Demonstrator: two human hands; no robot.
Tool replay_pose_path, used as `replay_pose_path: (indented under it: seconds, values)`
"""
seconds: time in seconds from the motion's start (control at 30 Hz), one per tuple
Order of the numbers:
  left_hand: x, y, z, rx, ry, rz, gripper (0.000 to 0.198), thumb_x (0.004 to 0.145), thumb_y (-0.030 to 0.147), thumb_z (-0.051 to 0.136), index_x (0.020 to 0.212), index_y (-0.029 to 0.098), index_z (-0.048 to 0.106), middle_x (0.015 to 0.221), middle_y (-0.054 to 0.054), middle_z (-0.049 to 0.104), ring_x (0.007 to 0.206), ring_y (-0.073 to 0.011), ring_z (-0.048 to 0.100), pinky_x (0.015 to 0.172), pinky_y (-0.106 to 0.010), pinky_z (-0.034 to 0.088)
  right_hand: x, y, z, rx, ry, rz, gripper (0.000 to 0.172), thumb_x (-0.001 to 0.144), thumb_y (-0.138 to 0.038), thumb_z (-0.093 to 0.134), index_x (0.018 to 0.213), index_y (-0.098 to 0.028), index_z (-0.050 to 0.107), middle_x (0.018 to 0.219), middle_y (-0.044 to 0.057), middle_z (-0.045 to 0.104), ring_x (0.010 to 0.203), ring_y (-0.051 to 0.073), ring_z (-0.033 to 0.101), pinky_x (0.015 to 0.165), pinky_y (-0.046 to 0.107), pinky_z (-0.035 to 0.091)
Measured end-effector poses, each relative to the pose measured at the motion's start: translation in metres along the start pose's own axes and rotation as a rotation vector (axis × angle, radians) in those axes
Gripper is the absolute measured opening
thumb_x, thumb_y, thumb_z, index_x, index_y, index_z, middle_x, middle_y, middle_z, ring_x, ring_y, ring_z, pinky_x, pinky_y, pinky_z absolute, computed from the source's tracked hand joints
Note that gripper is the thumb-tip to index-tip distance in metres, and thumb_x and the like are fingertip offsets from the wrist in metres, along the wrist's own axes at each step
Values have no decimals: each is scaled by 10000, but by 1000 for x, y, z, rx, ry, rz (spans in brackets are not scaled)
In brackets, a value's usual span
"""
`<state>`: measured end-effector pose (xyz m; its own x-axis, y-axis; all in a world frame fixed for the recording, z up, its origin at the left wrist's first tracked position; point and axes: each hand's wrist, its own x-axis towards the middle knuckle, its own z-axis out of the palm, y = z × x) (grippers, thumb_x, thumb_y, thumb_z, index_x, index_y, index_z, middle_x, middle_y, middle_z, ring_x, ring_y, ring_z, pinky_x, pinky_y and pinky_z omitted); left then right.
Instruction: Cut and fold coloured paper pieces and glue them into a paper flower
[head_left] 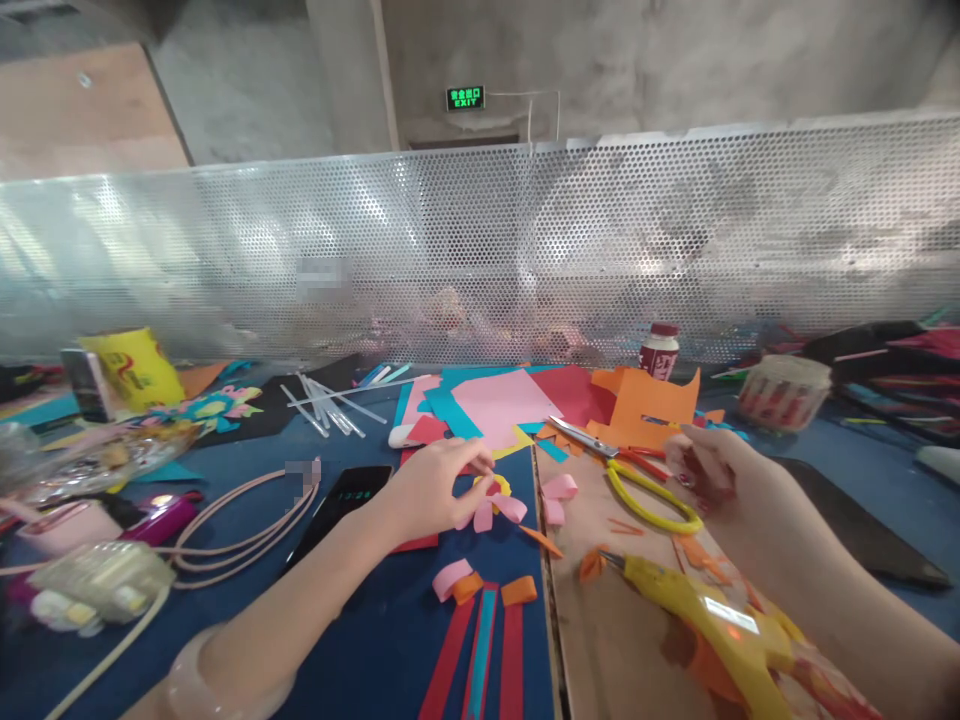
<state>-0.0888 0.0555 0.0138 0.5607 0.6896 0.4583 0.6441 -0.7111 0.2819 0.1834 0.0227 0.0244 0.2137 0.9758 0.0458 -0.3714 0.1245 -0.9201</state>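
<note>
My left hand (435, 484) reaches to the middle of the table, its thumb and fingers closed at the yellow centre of a pink paper flower (484, 510). My right hand (709, 468) hovers to the right with curled fingers; whether anything is in them is hidden. Beside it lie scissors (652, 500) with a yellow handle, blades pointing away. A yellow glue gun (697, 610) rests below, an orange paper piece (592, 565) at its nozzle. Nearer me are red paper strips (512, 650), a blue strip (482, 640) and curled orange loops (519, 590). A pink loop (559, 497) sits right of the flower.
Coloured paper sheets (510, 400) lie at the back, with clear glue sticks (330, 408) on the left. A phone (345, 505) and a looped pink cable (225, 525) are left of my arm. A bottle (660, 352) stands before the perforated metal screen (480, 250).
</note>
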Motion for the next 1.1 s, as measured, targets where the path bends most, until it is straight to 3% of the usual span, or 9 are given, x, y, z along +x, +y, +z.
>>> replay_pose_path:
  seconds: [0.13,0.27,0.33,0.4,0.5,0.6,0.67,0.83,1.1]
  values:
    - [-1,-2,4,85,-53,73,179,813,189,439,868,198,609,850,-20,658,834,-164,565,772,-310,419,-2,4,0,3,8,10,464,679,-259,601,338,-187,294,480,-5,405,522,109,377,406,229,251]
    - [0,-7,7,135,31,73,181,823,199,437,849,182,615,815,-25,660,782,-155,574,731,-297,435,-6,5,0,-7,-37,45,455,718,-290,576,351,-180,332,573,8,508,511,98,359,428,227,274]
    - [0,-7,7,128,114,62,168,821,195,452,883,177,606,836,-26,664,786,-148,581,730,-292,443,-8,2,3,59,-178,189,360,753,-376,523,450,-183,503,703,27,576,562,110,420,460,228,314]
    - [1,-3,6,97,224,57,170,821,183,465,933,174,592,874,-30,667,810,-139,588,749,-284,448,-12,-1,6,178,-386,398,350,788,-464,433,735,-192,647,841,52,603,659,141,485,521,243,360]
    - [1,13,6,39,326,127,194,815,182,497,993,186,575,878,-26,667,812,-126,592,767,-276,455,-17,-1,12,332,-633,596,504,821,-531,323,1002,-168,621,993,93,591,796,174,514,616,273,387]
    - [0,34,11,-13,356,253,236,768,234,586,1000,198,568,926,-34,661,829,-138,589,785,-291,459,-23,4,17,389,-753,654,644,824,-587,251,1099,-104,576,1097,137,553,906,195,495,728,308,380]
    - [-1,45,16,-94,341,262,302,759,240,604,1053,199,545,948,-43,649,826,-130,589,773,-272,468,-28,7,19,415,-803,682,716,825,-604,211,1159,-59,531,1144,157,523,953,205,472,783,332,365]
    - [-4,57,18,-287,345,164,185,734,215,633,916,196,607,797,-17,648,671,-107,583,682,-249,482,-38,8,19,473,-846,699,747,822,-626,194,1176,-54,520,1137,137,526,905,188,467,711,297,379]
    - [-7,67,17,-714,224,-137,153,764,202,597,907,224,644,932,-24,676,857,-139,611,737,-235,486,-41,14,21,531,-865,741,693,812,-643,194,1246,-169,454,1008,88,559,823,174,494,576,243,377]
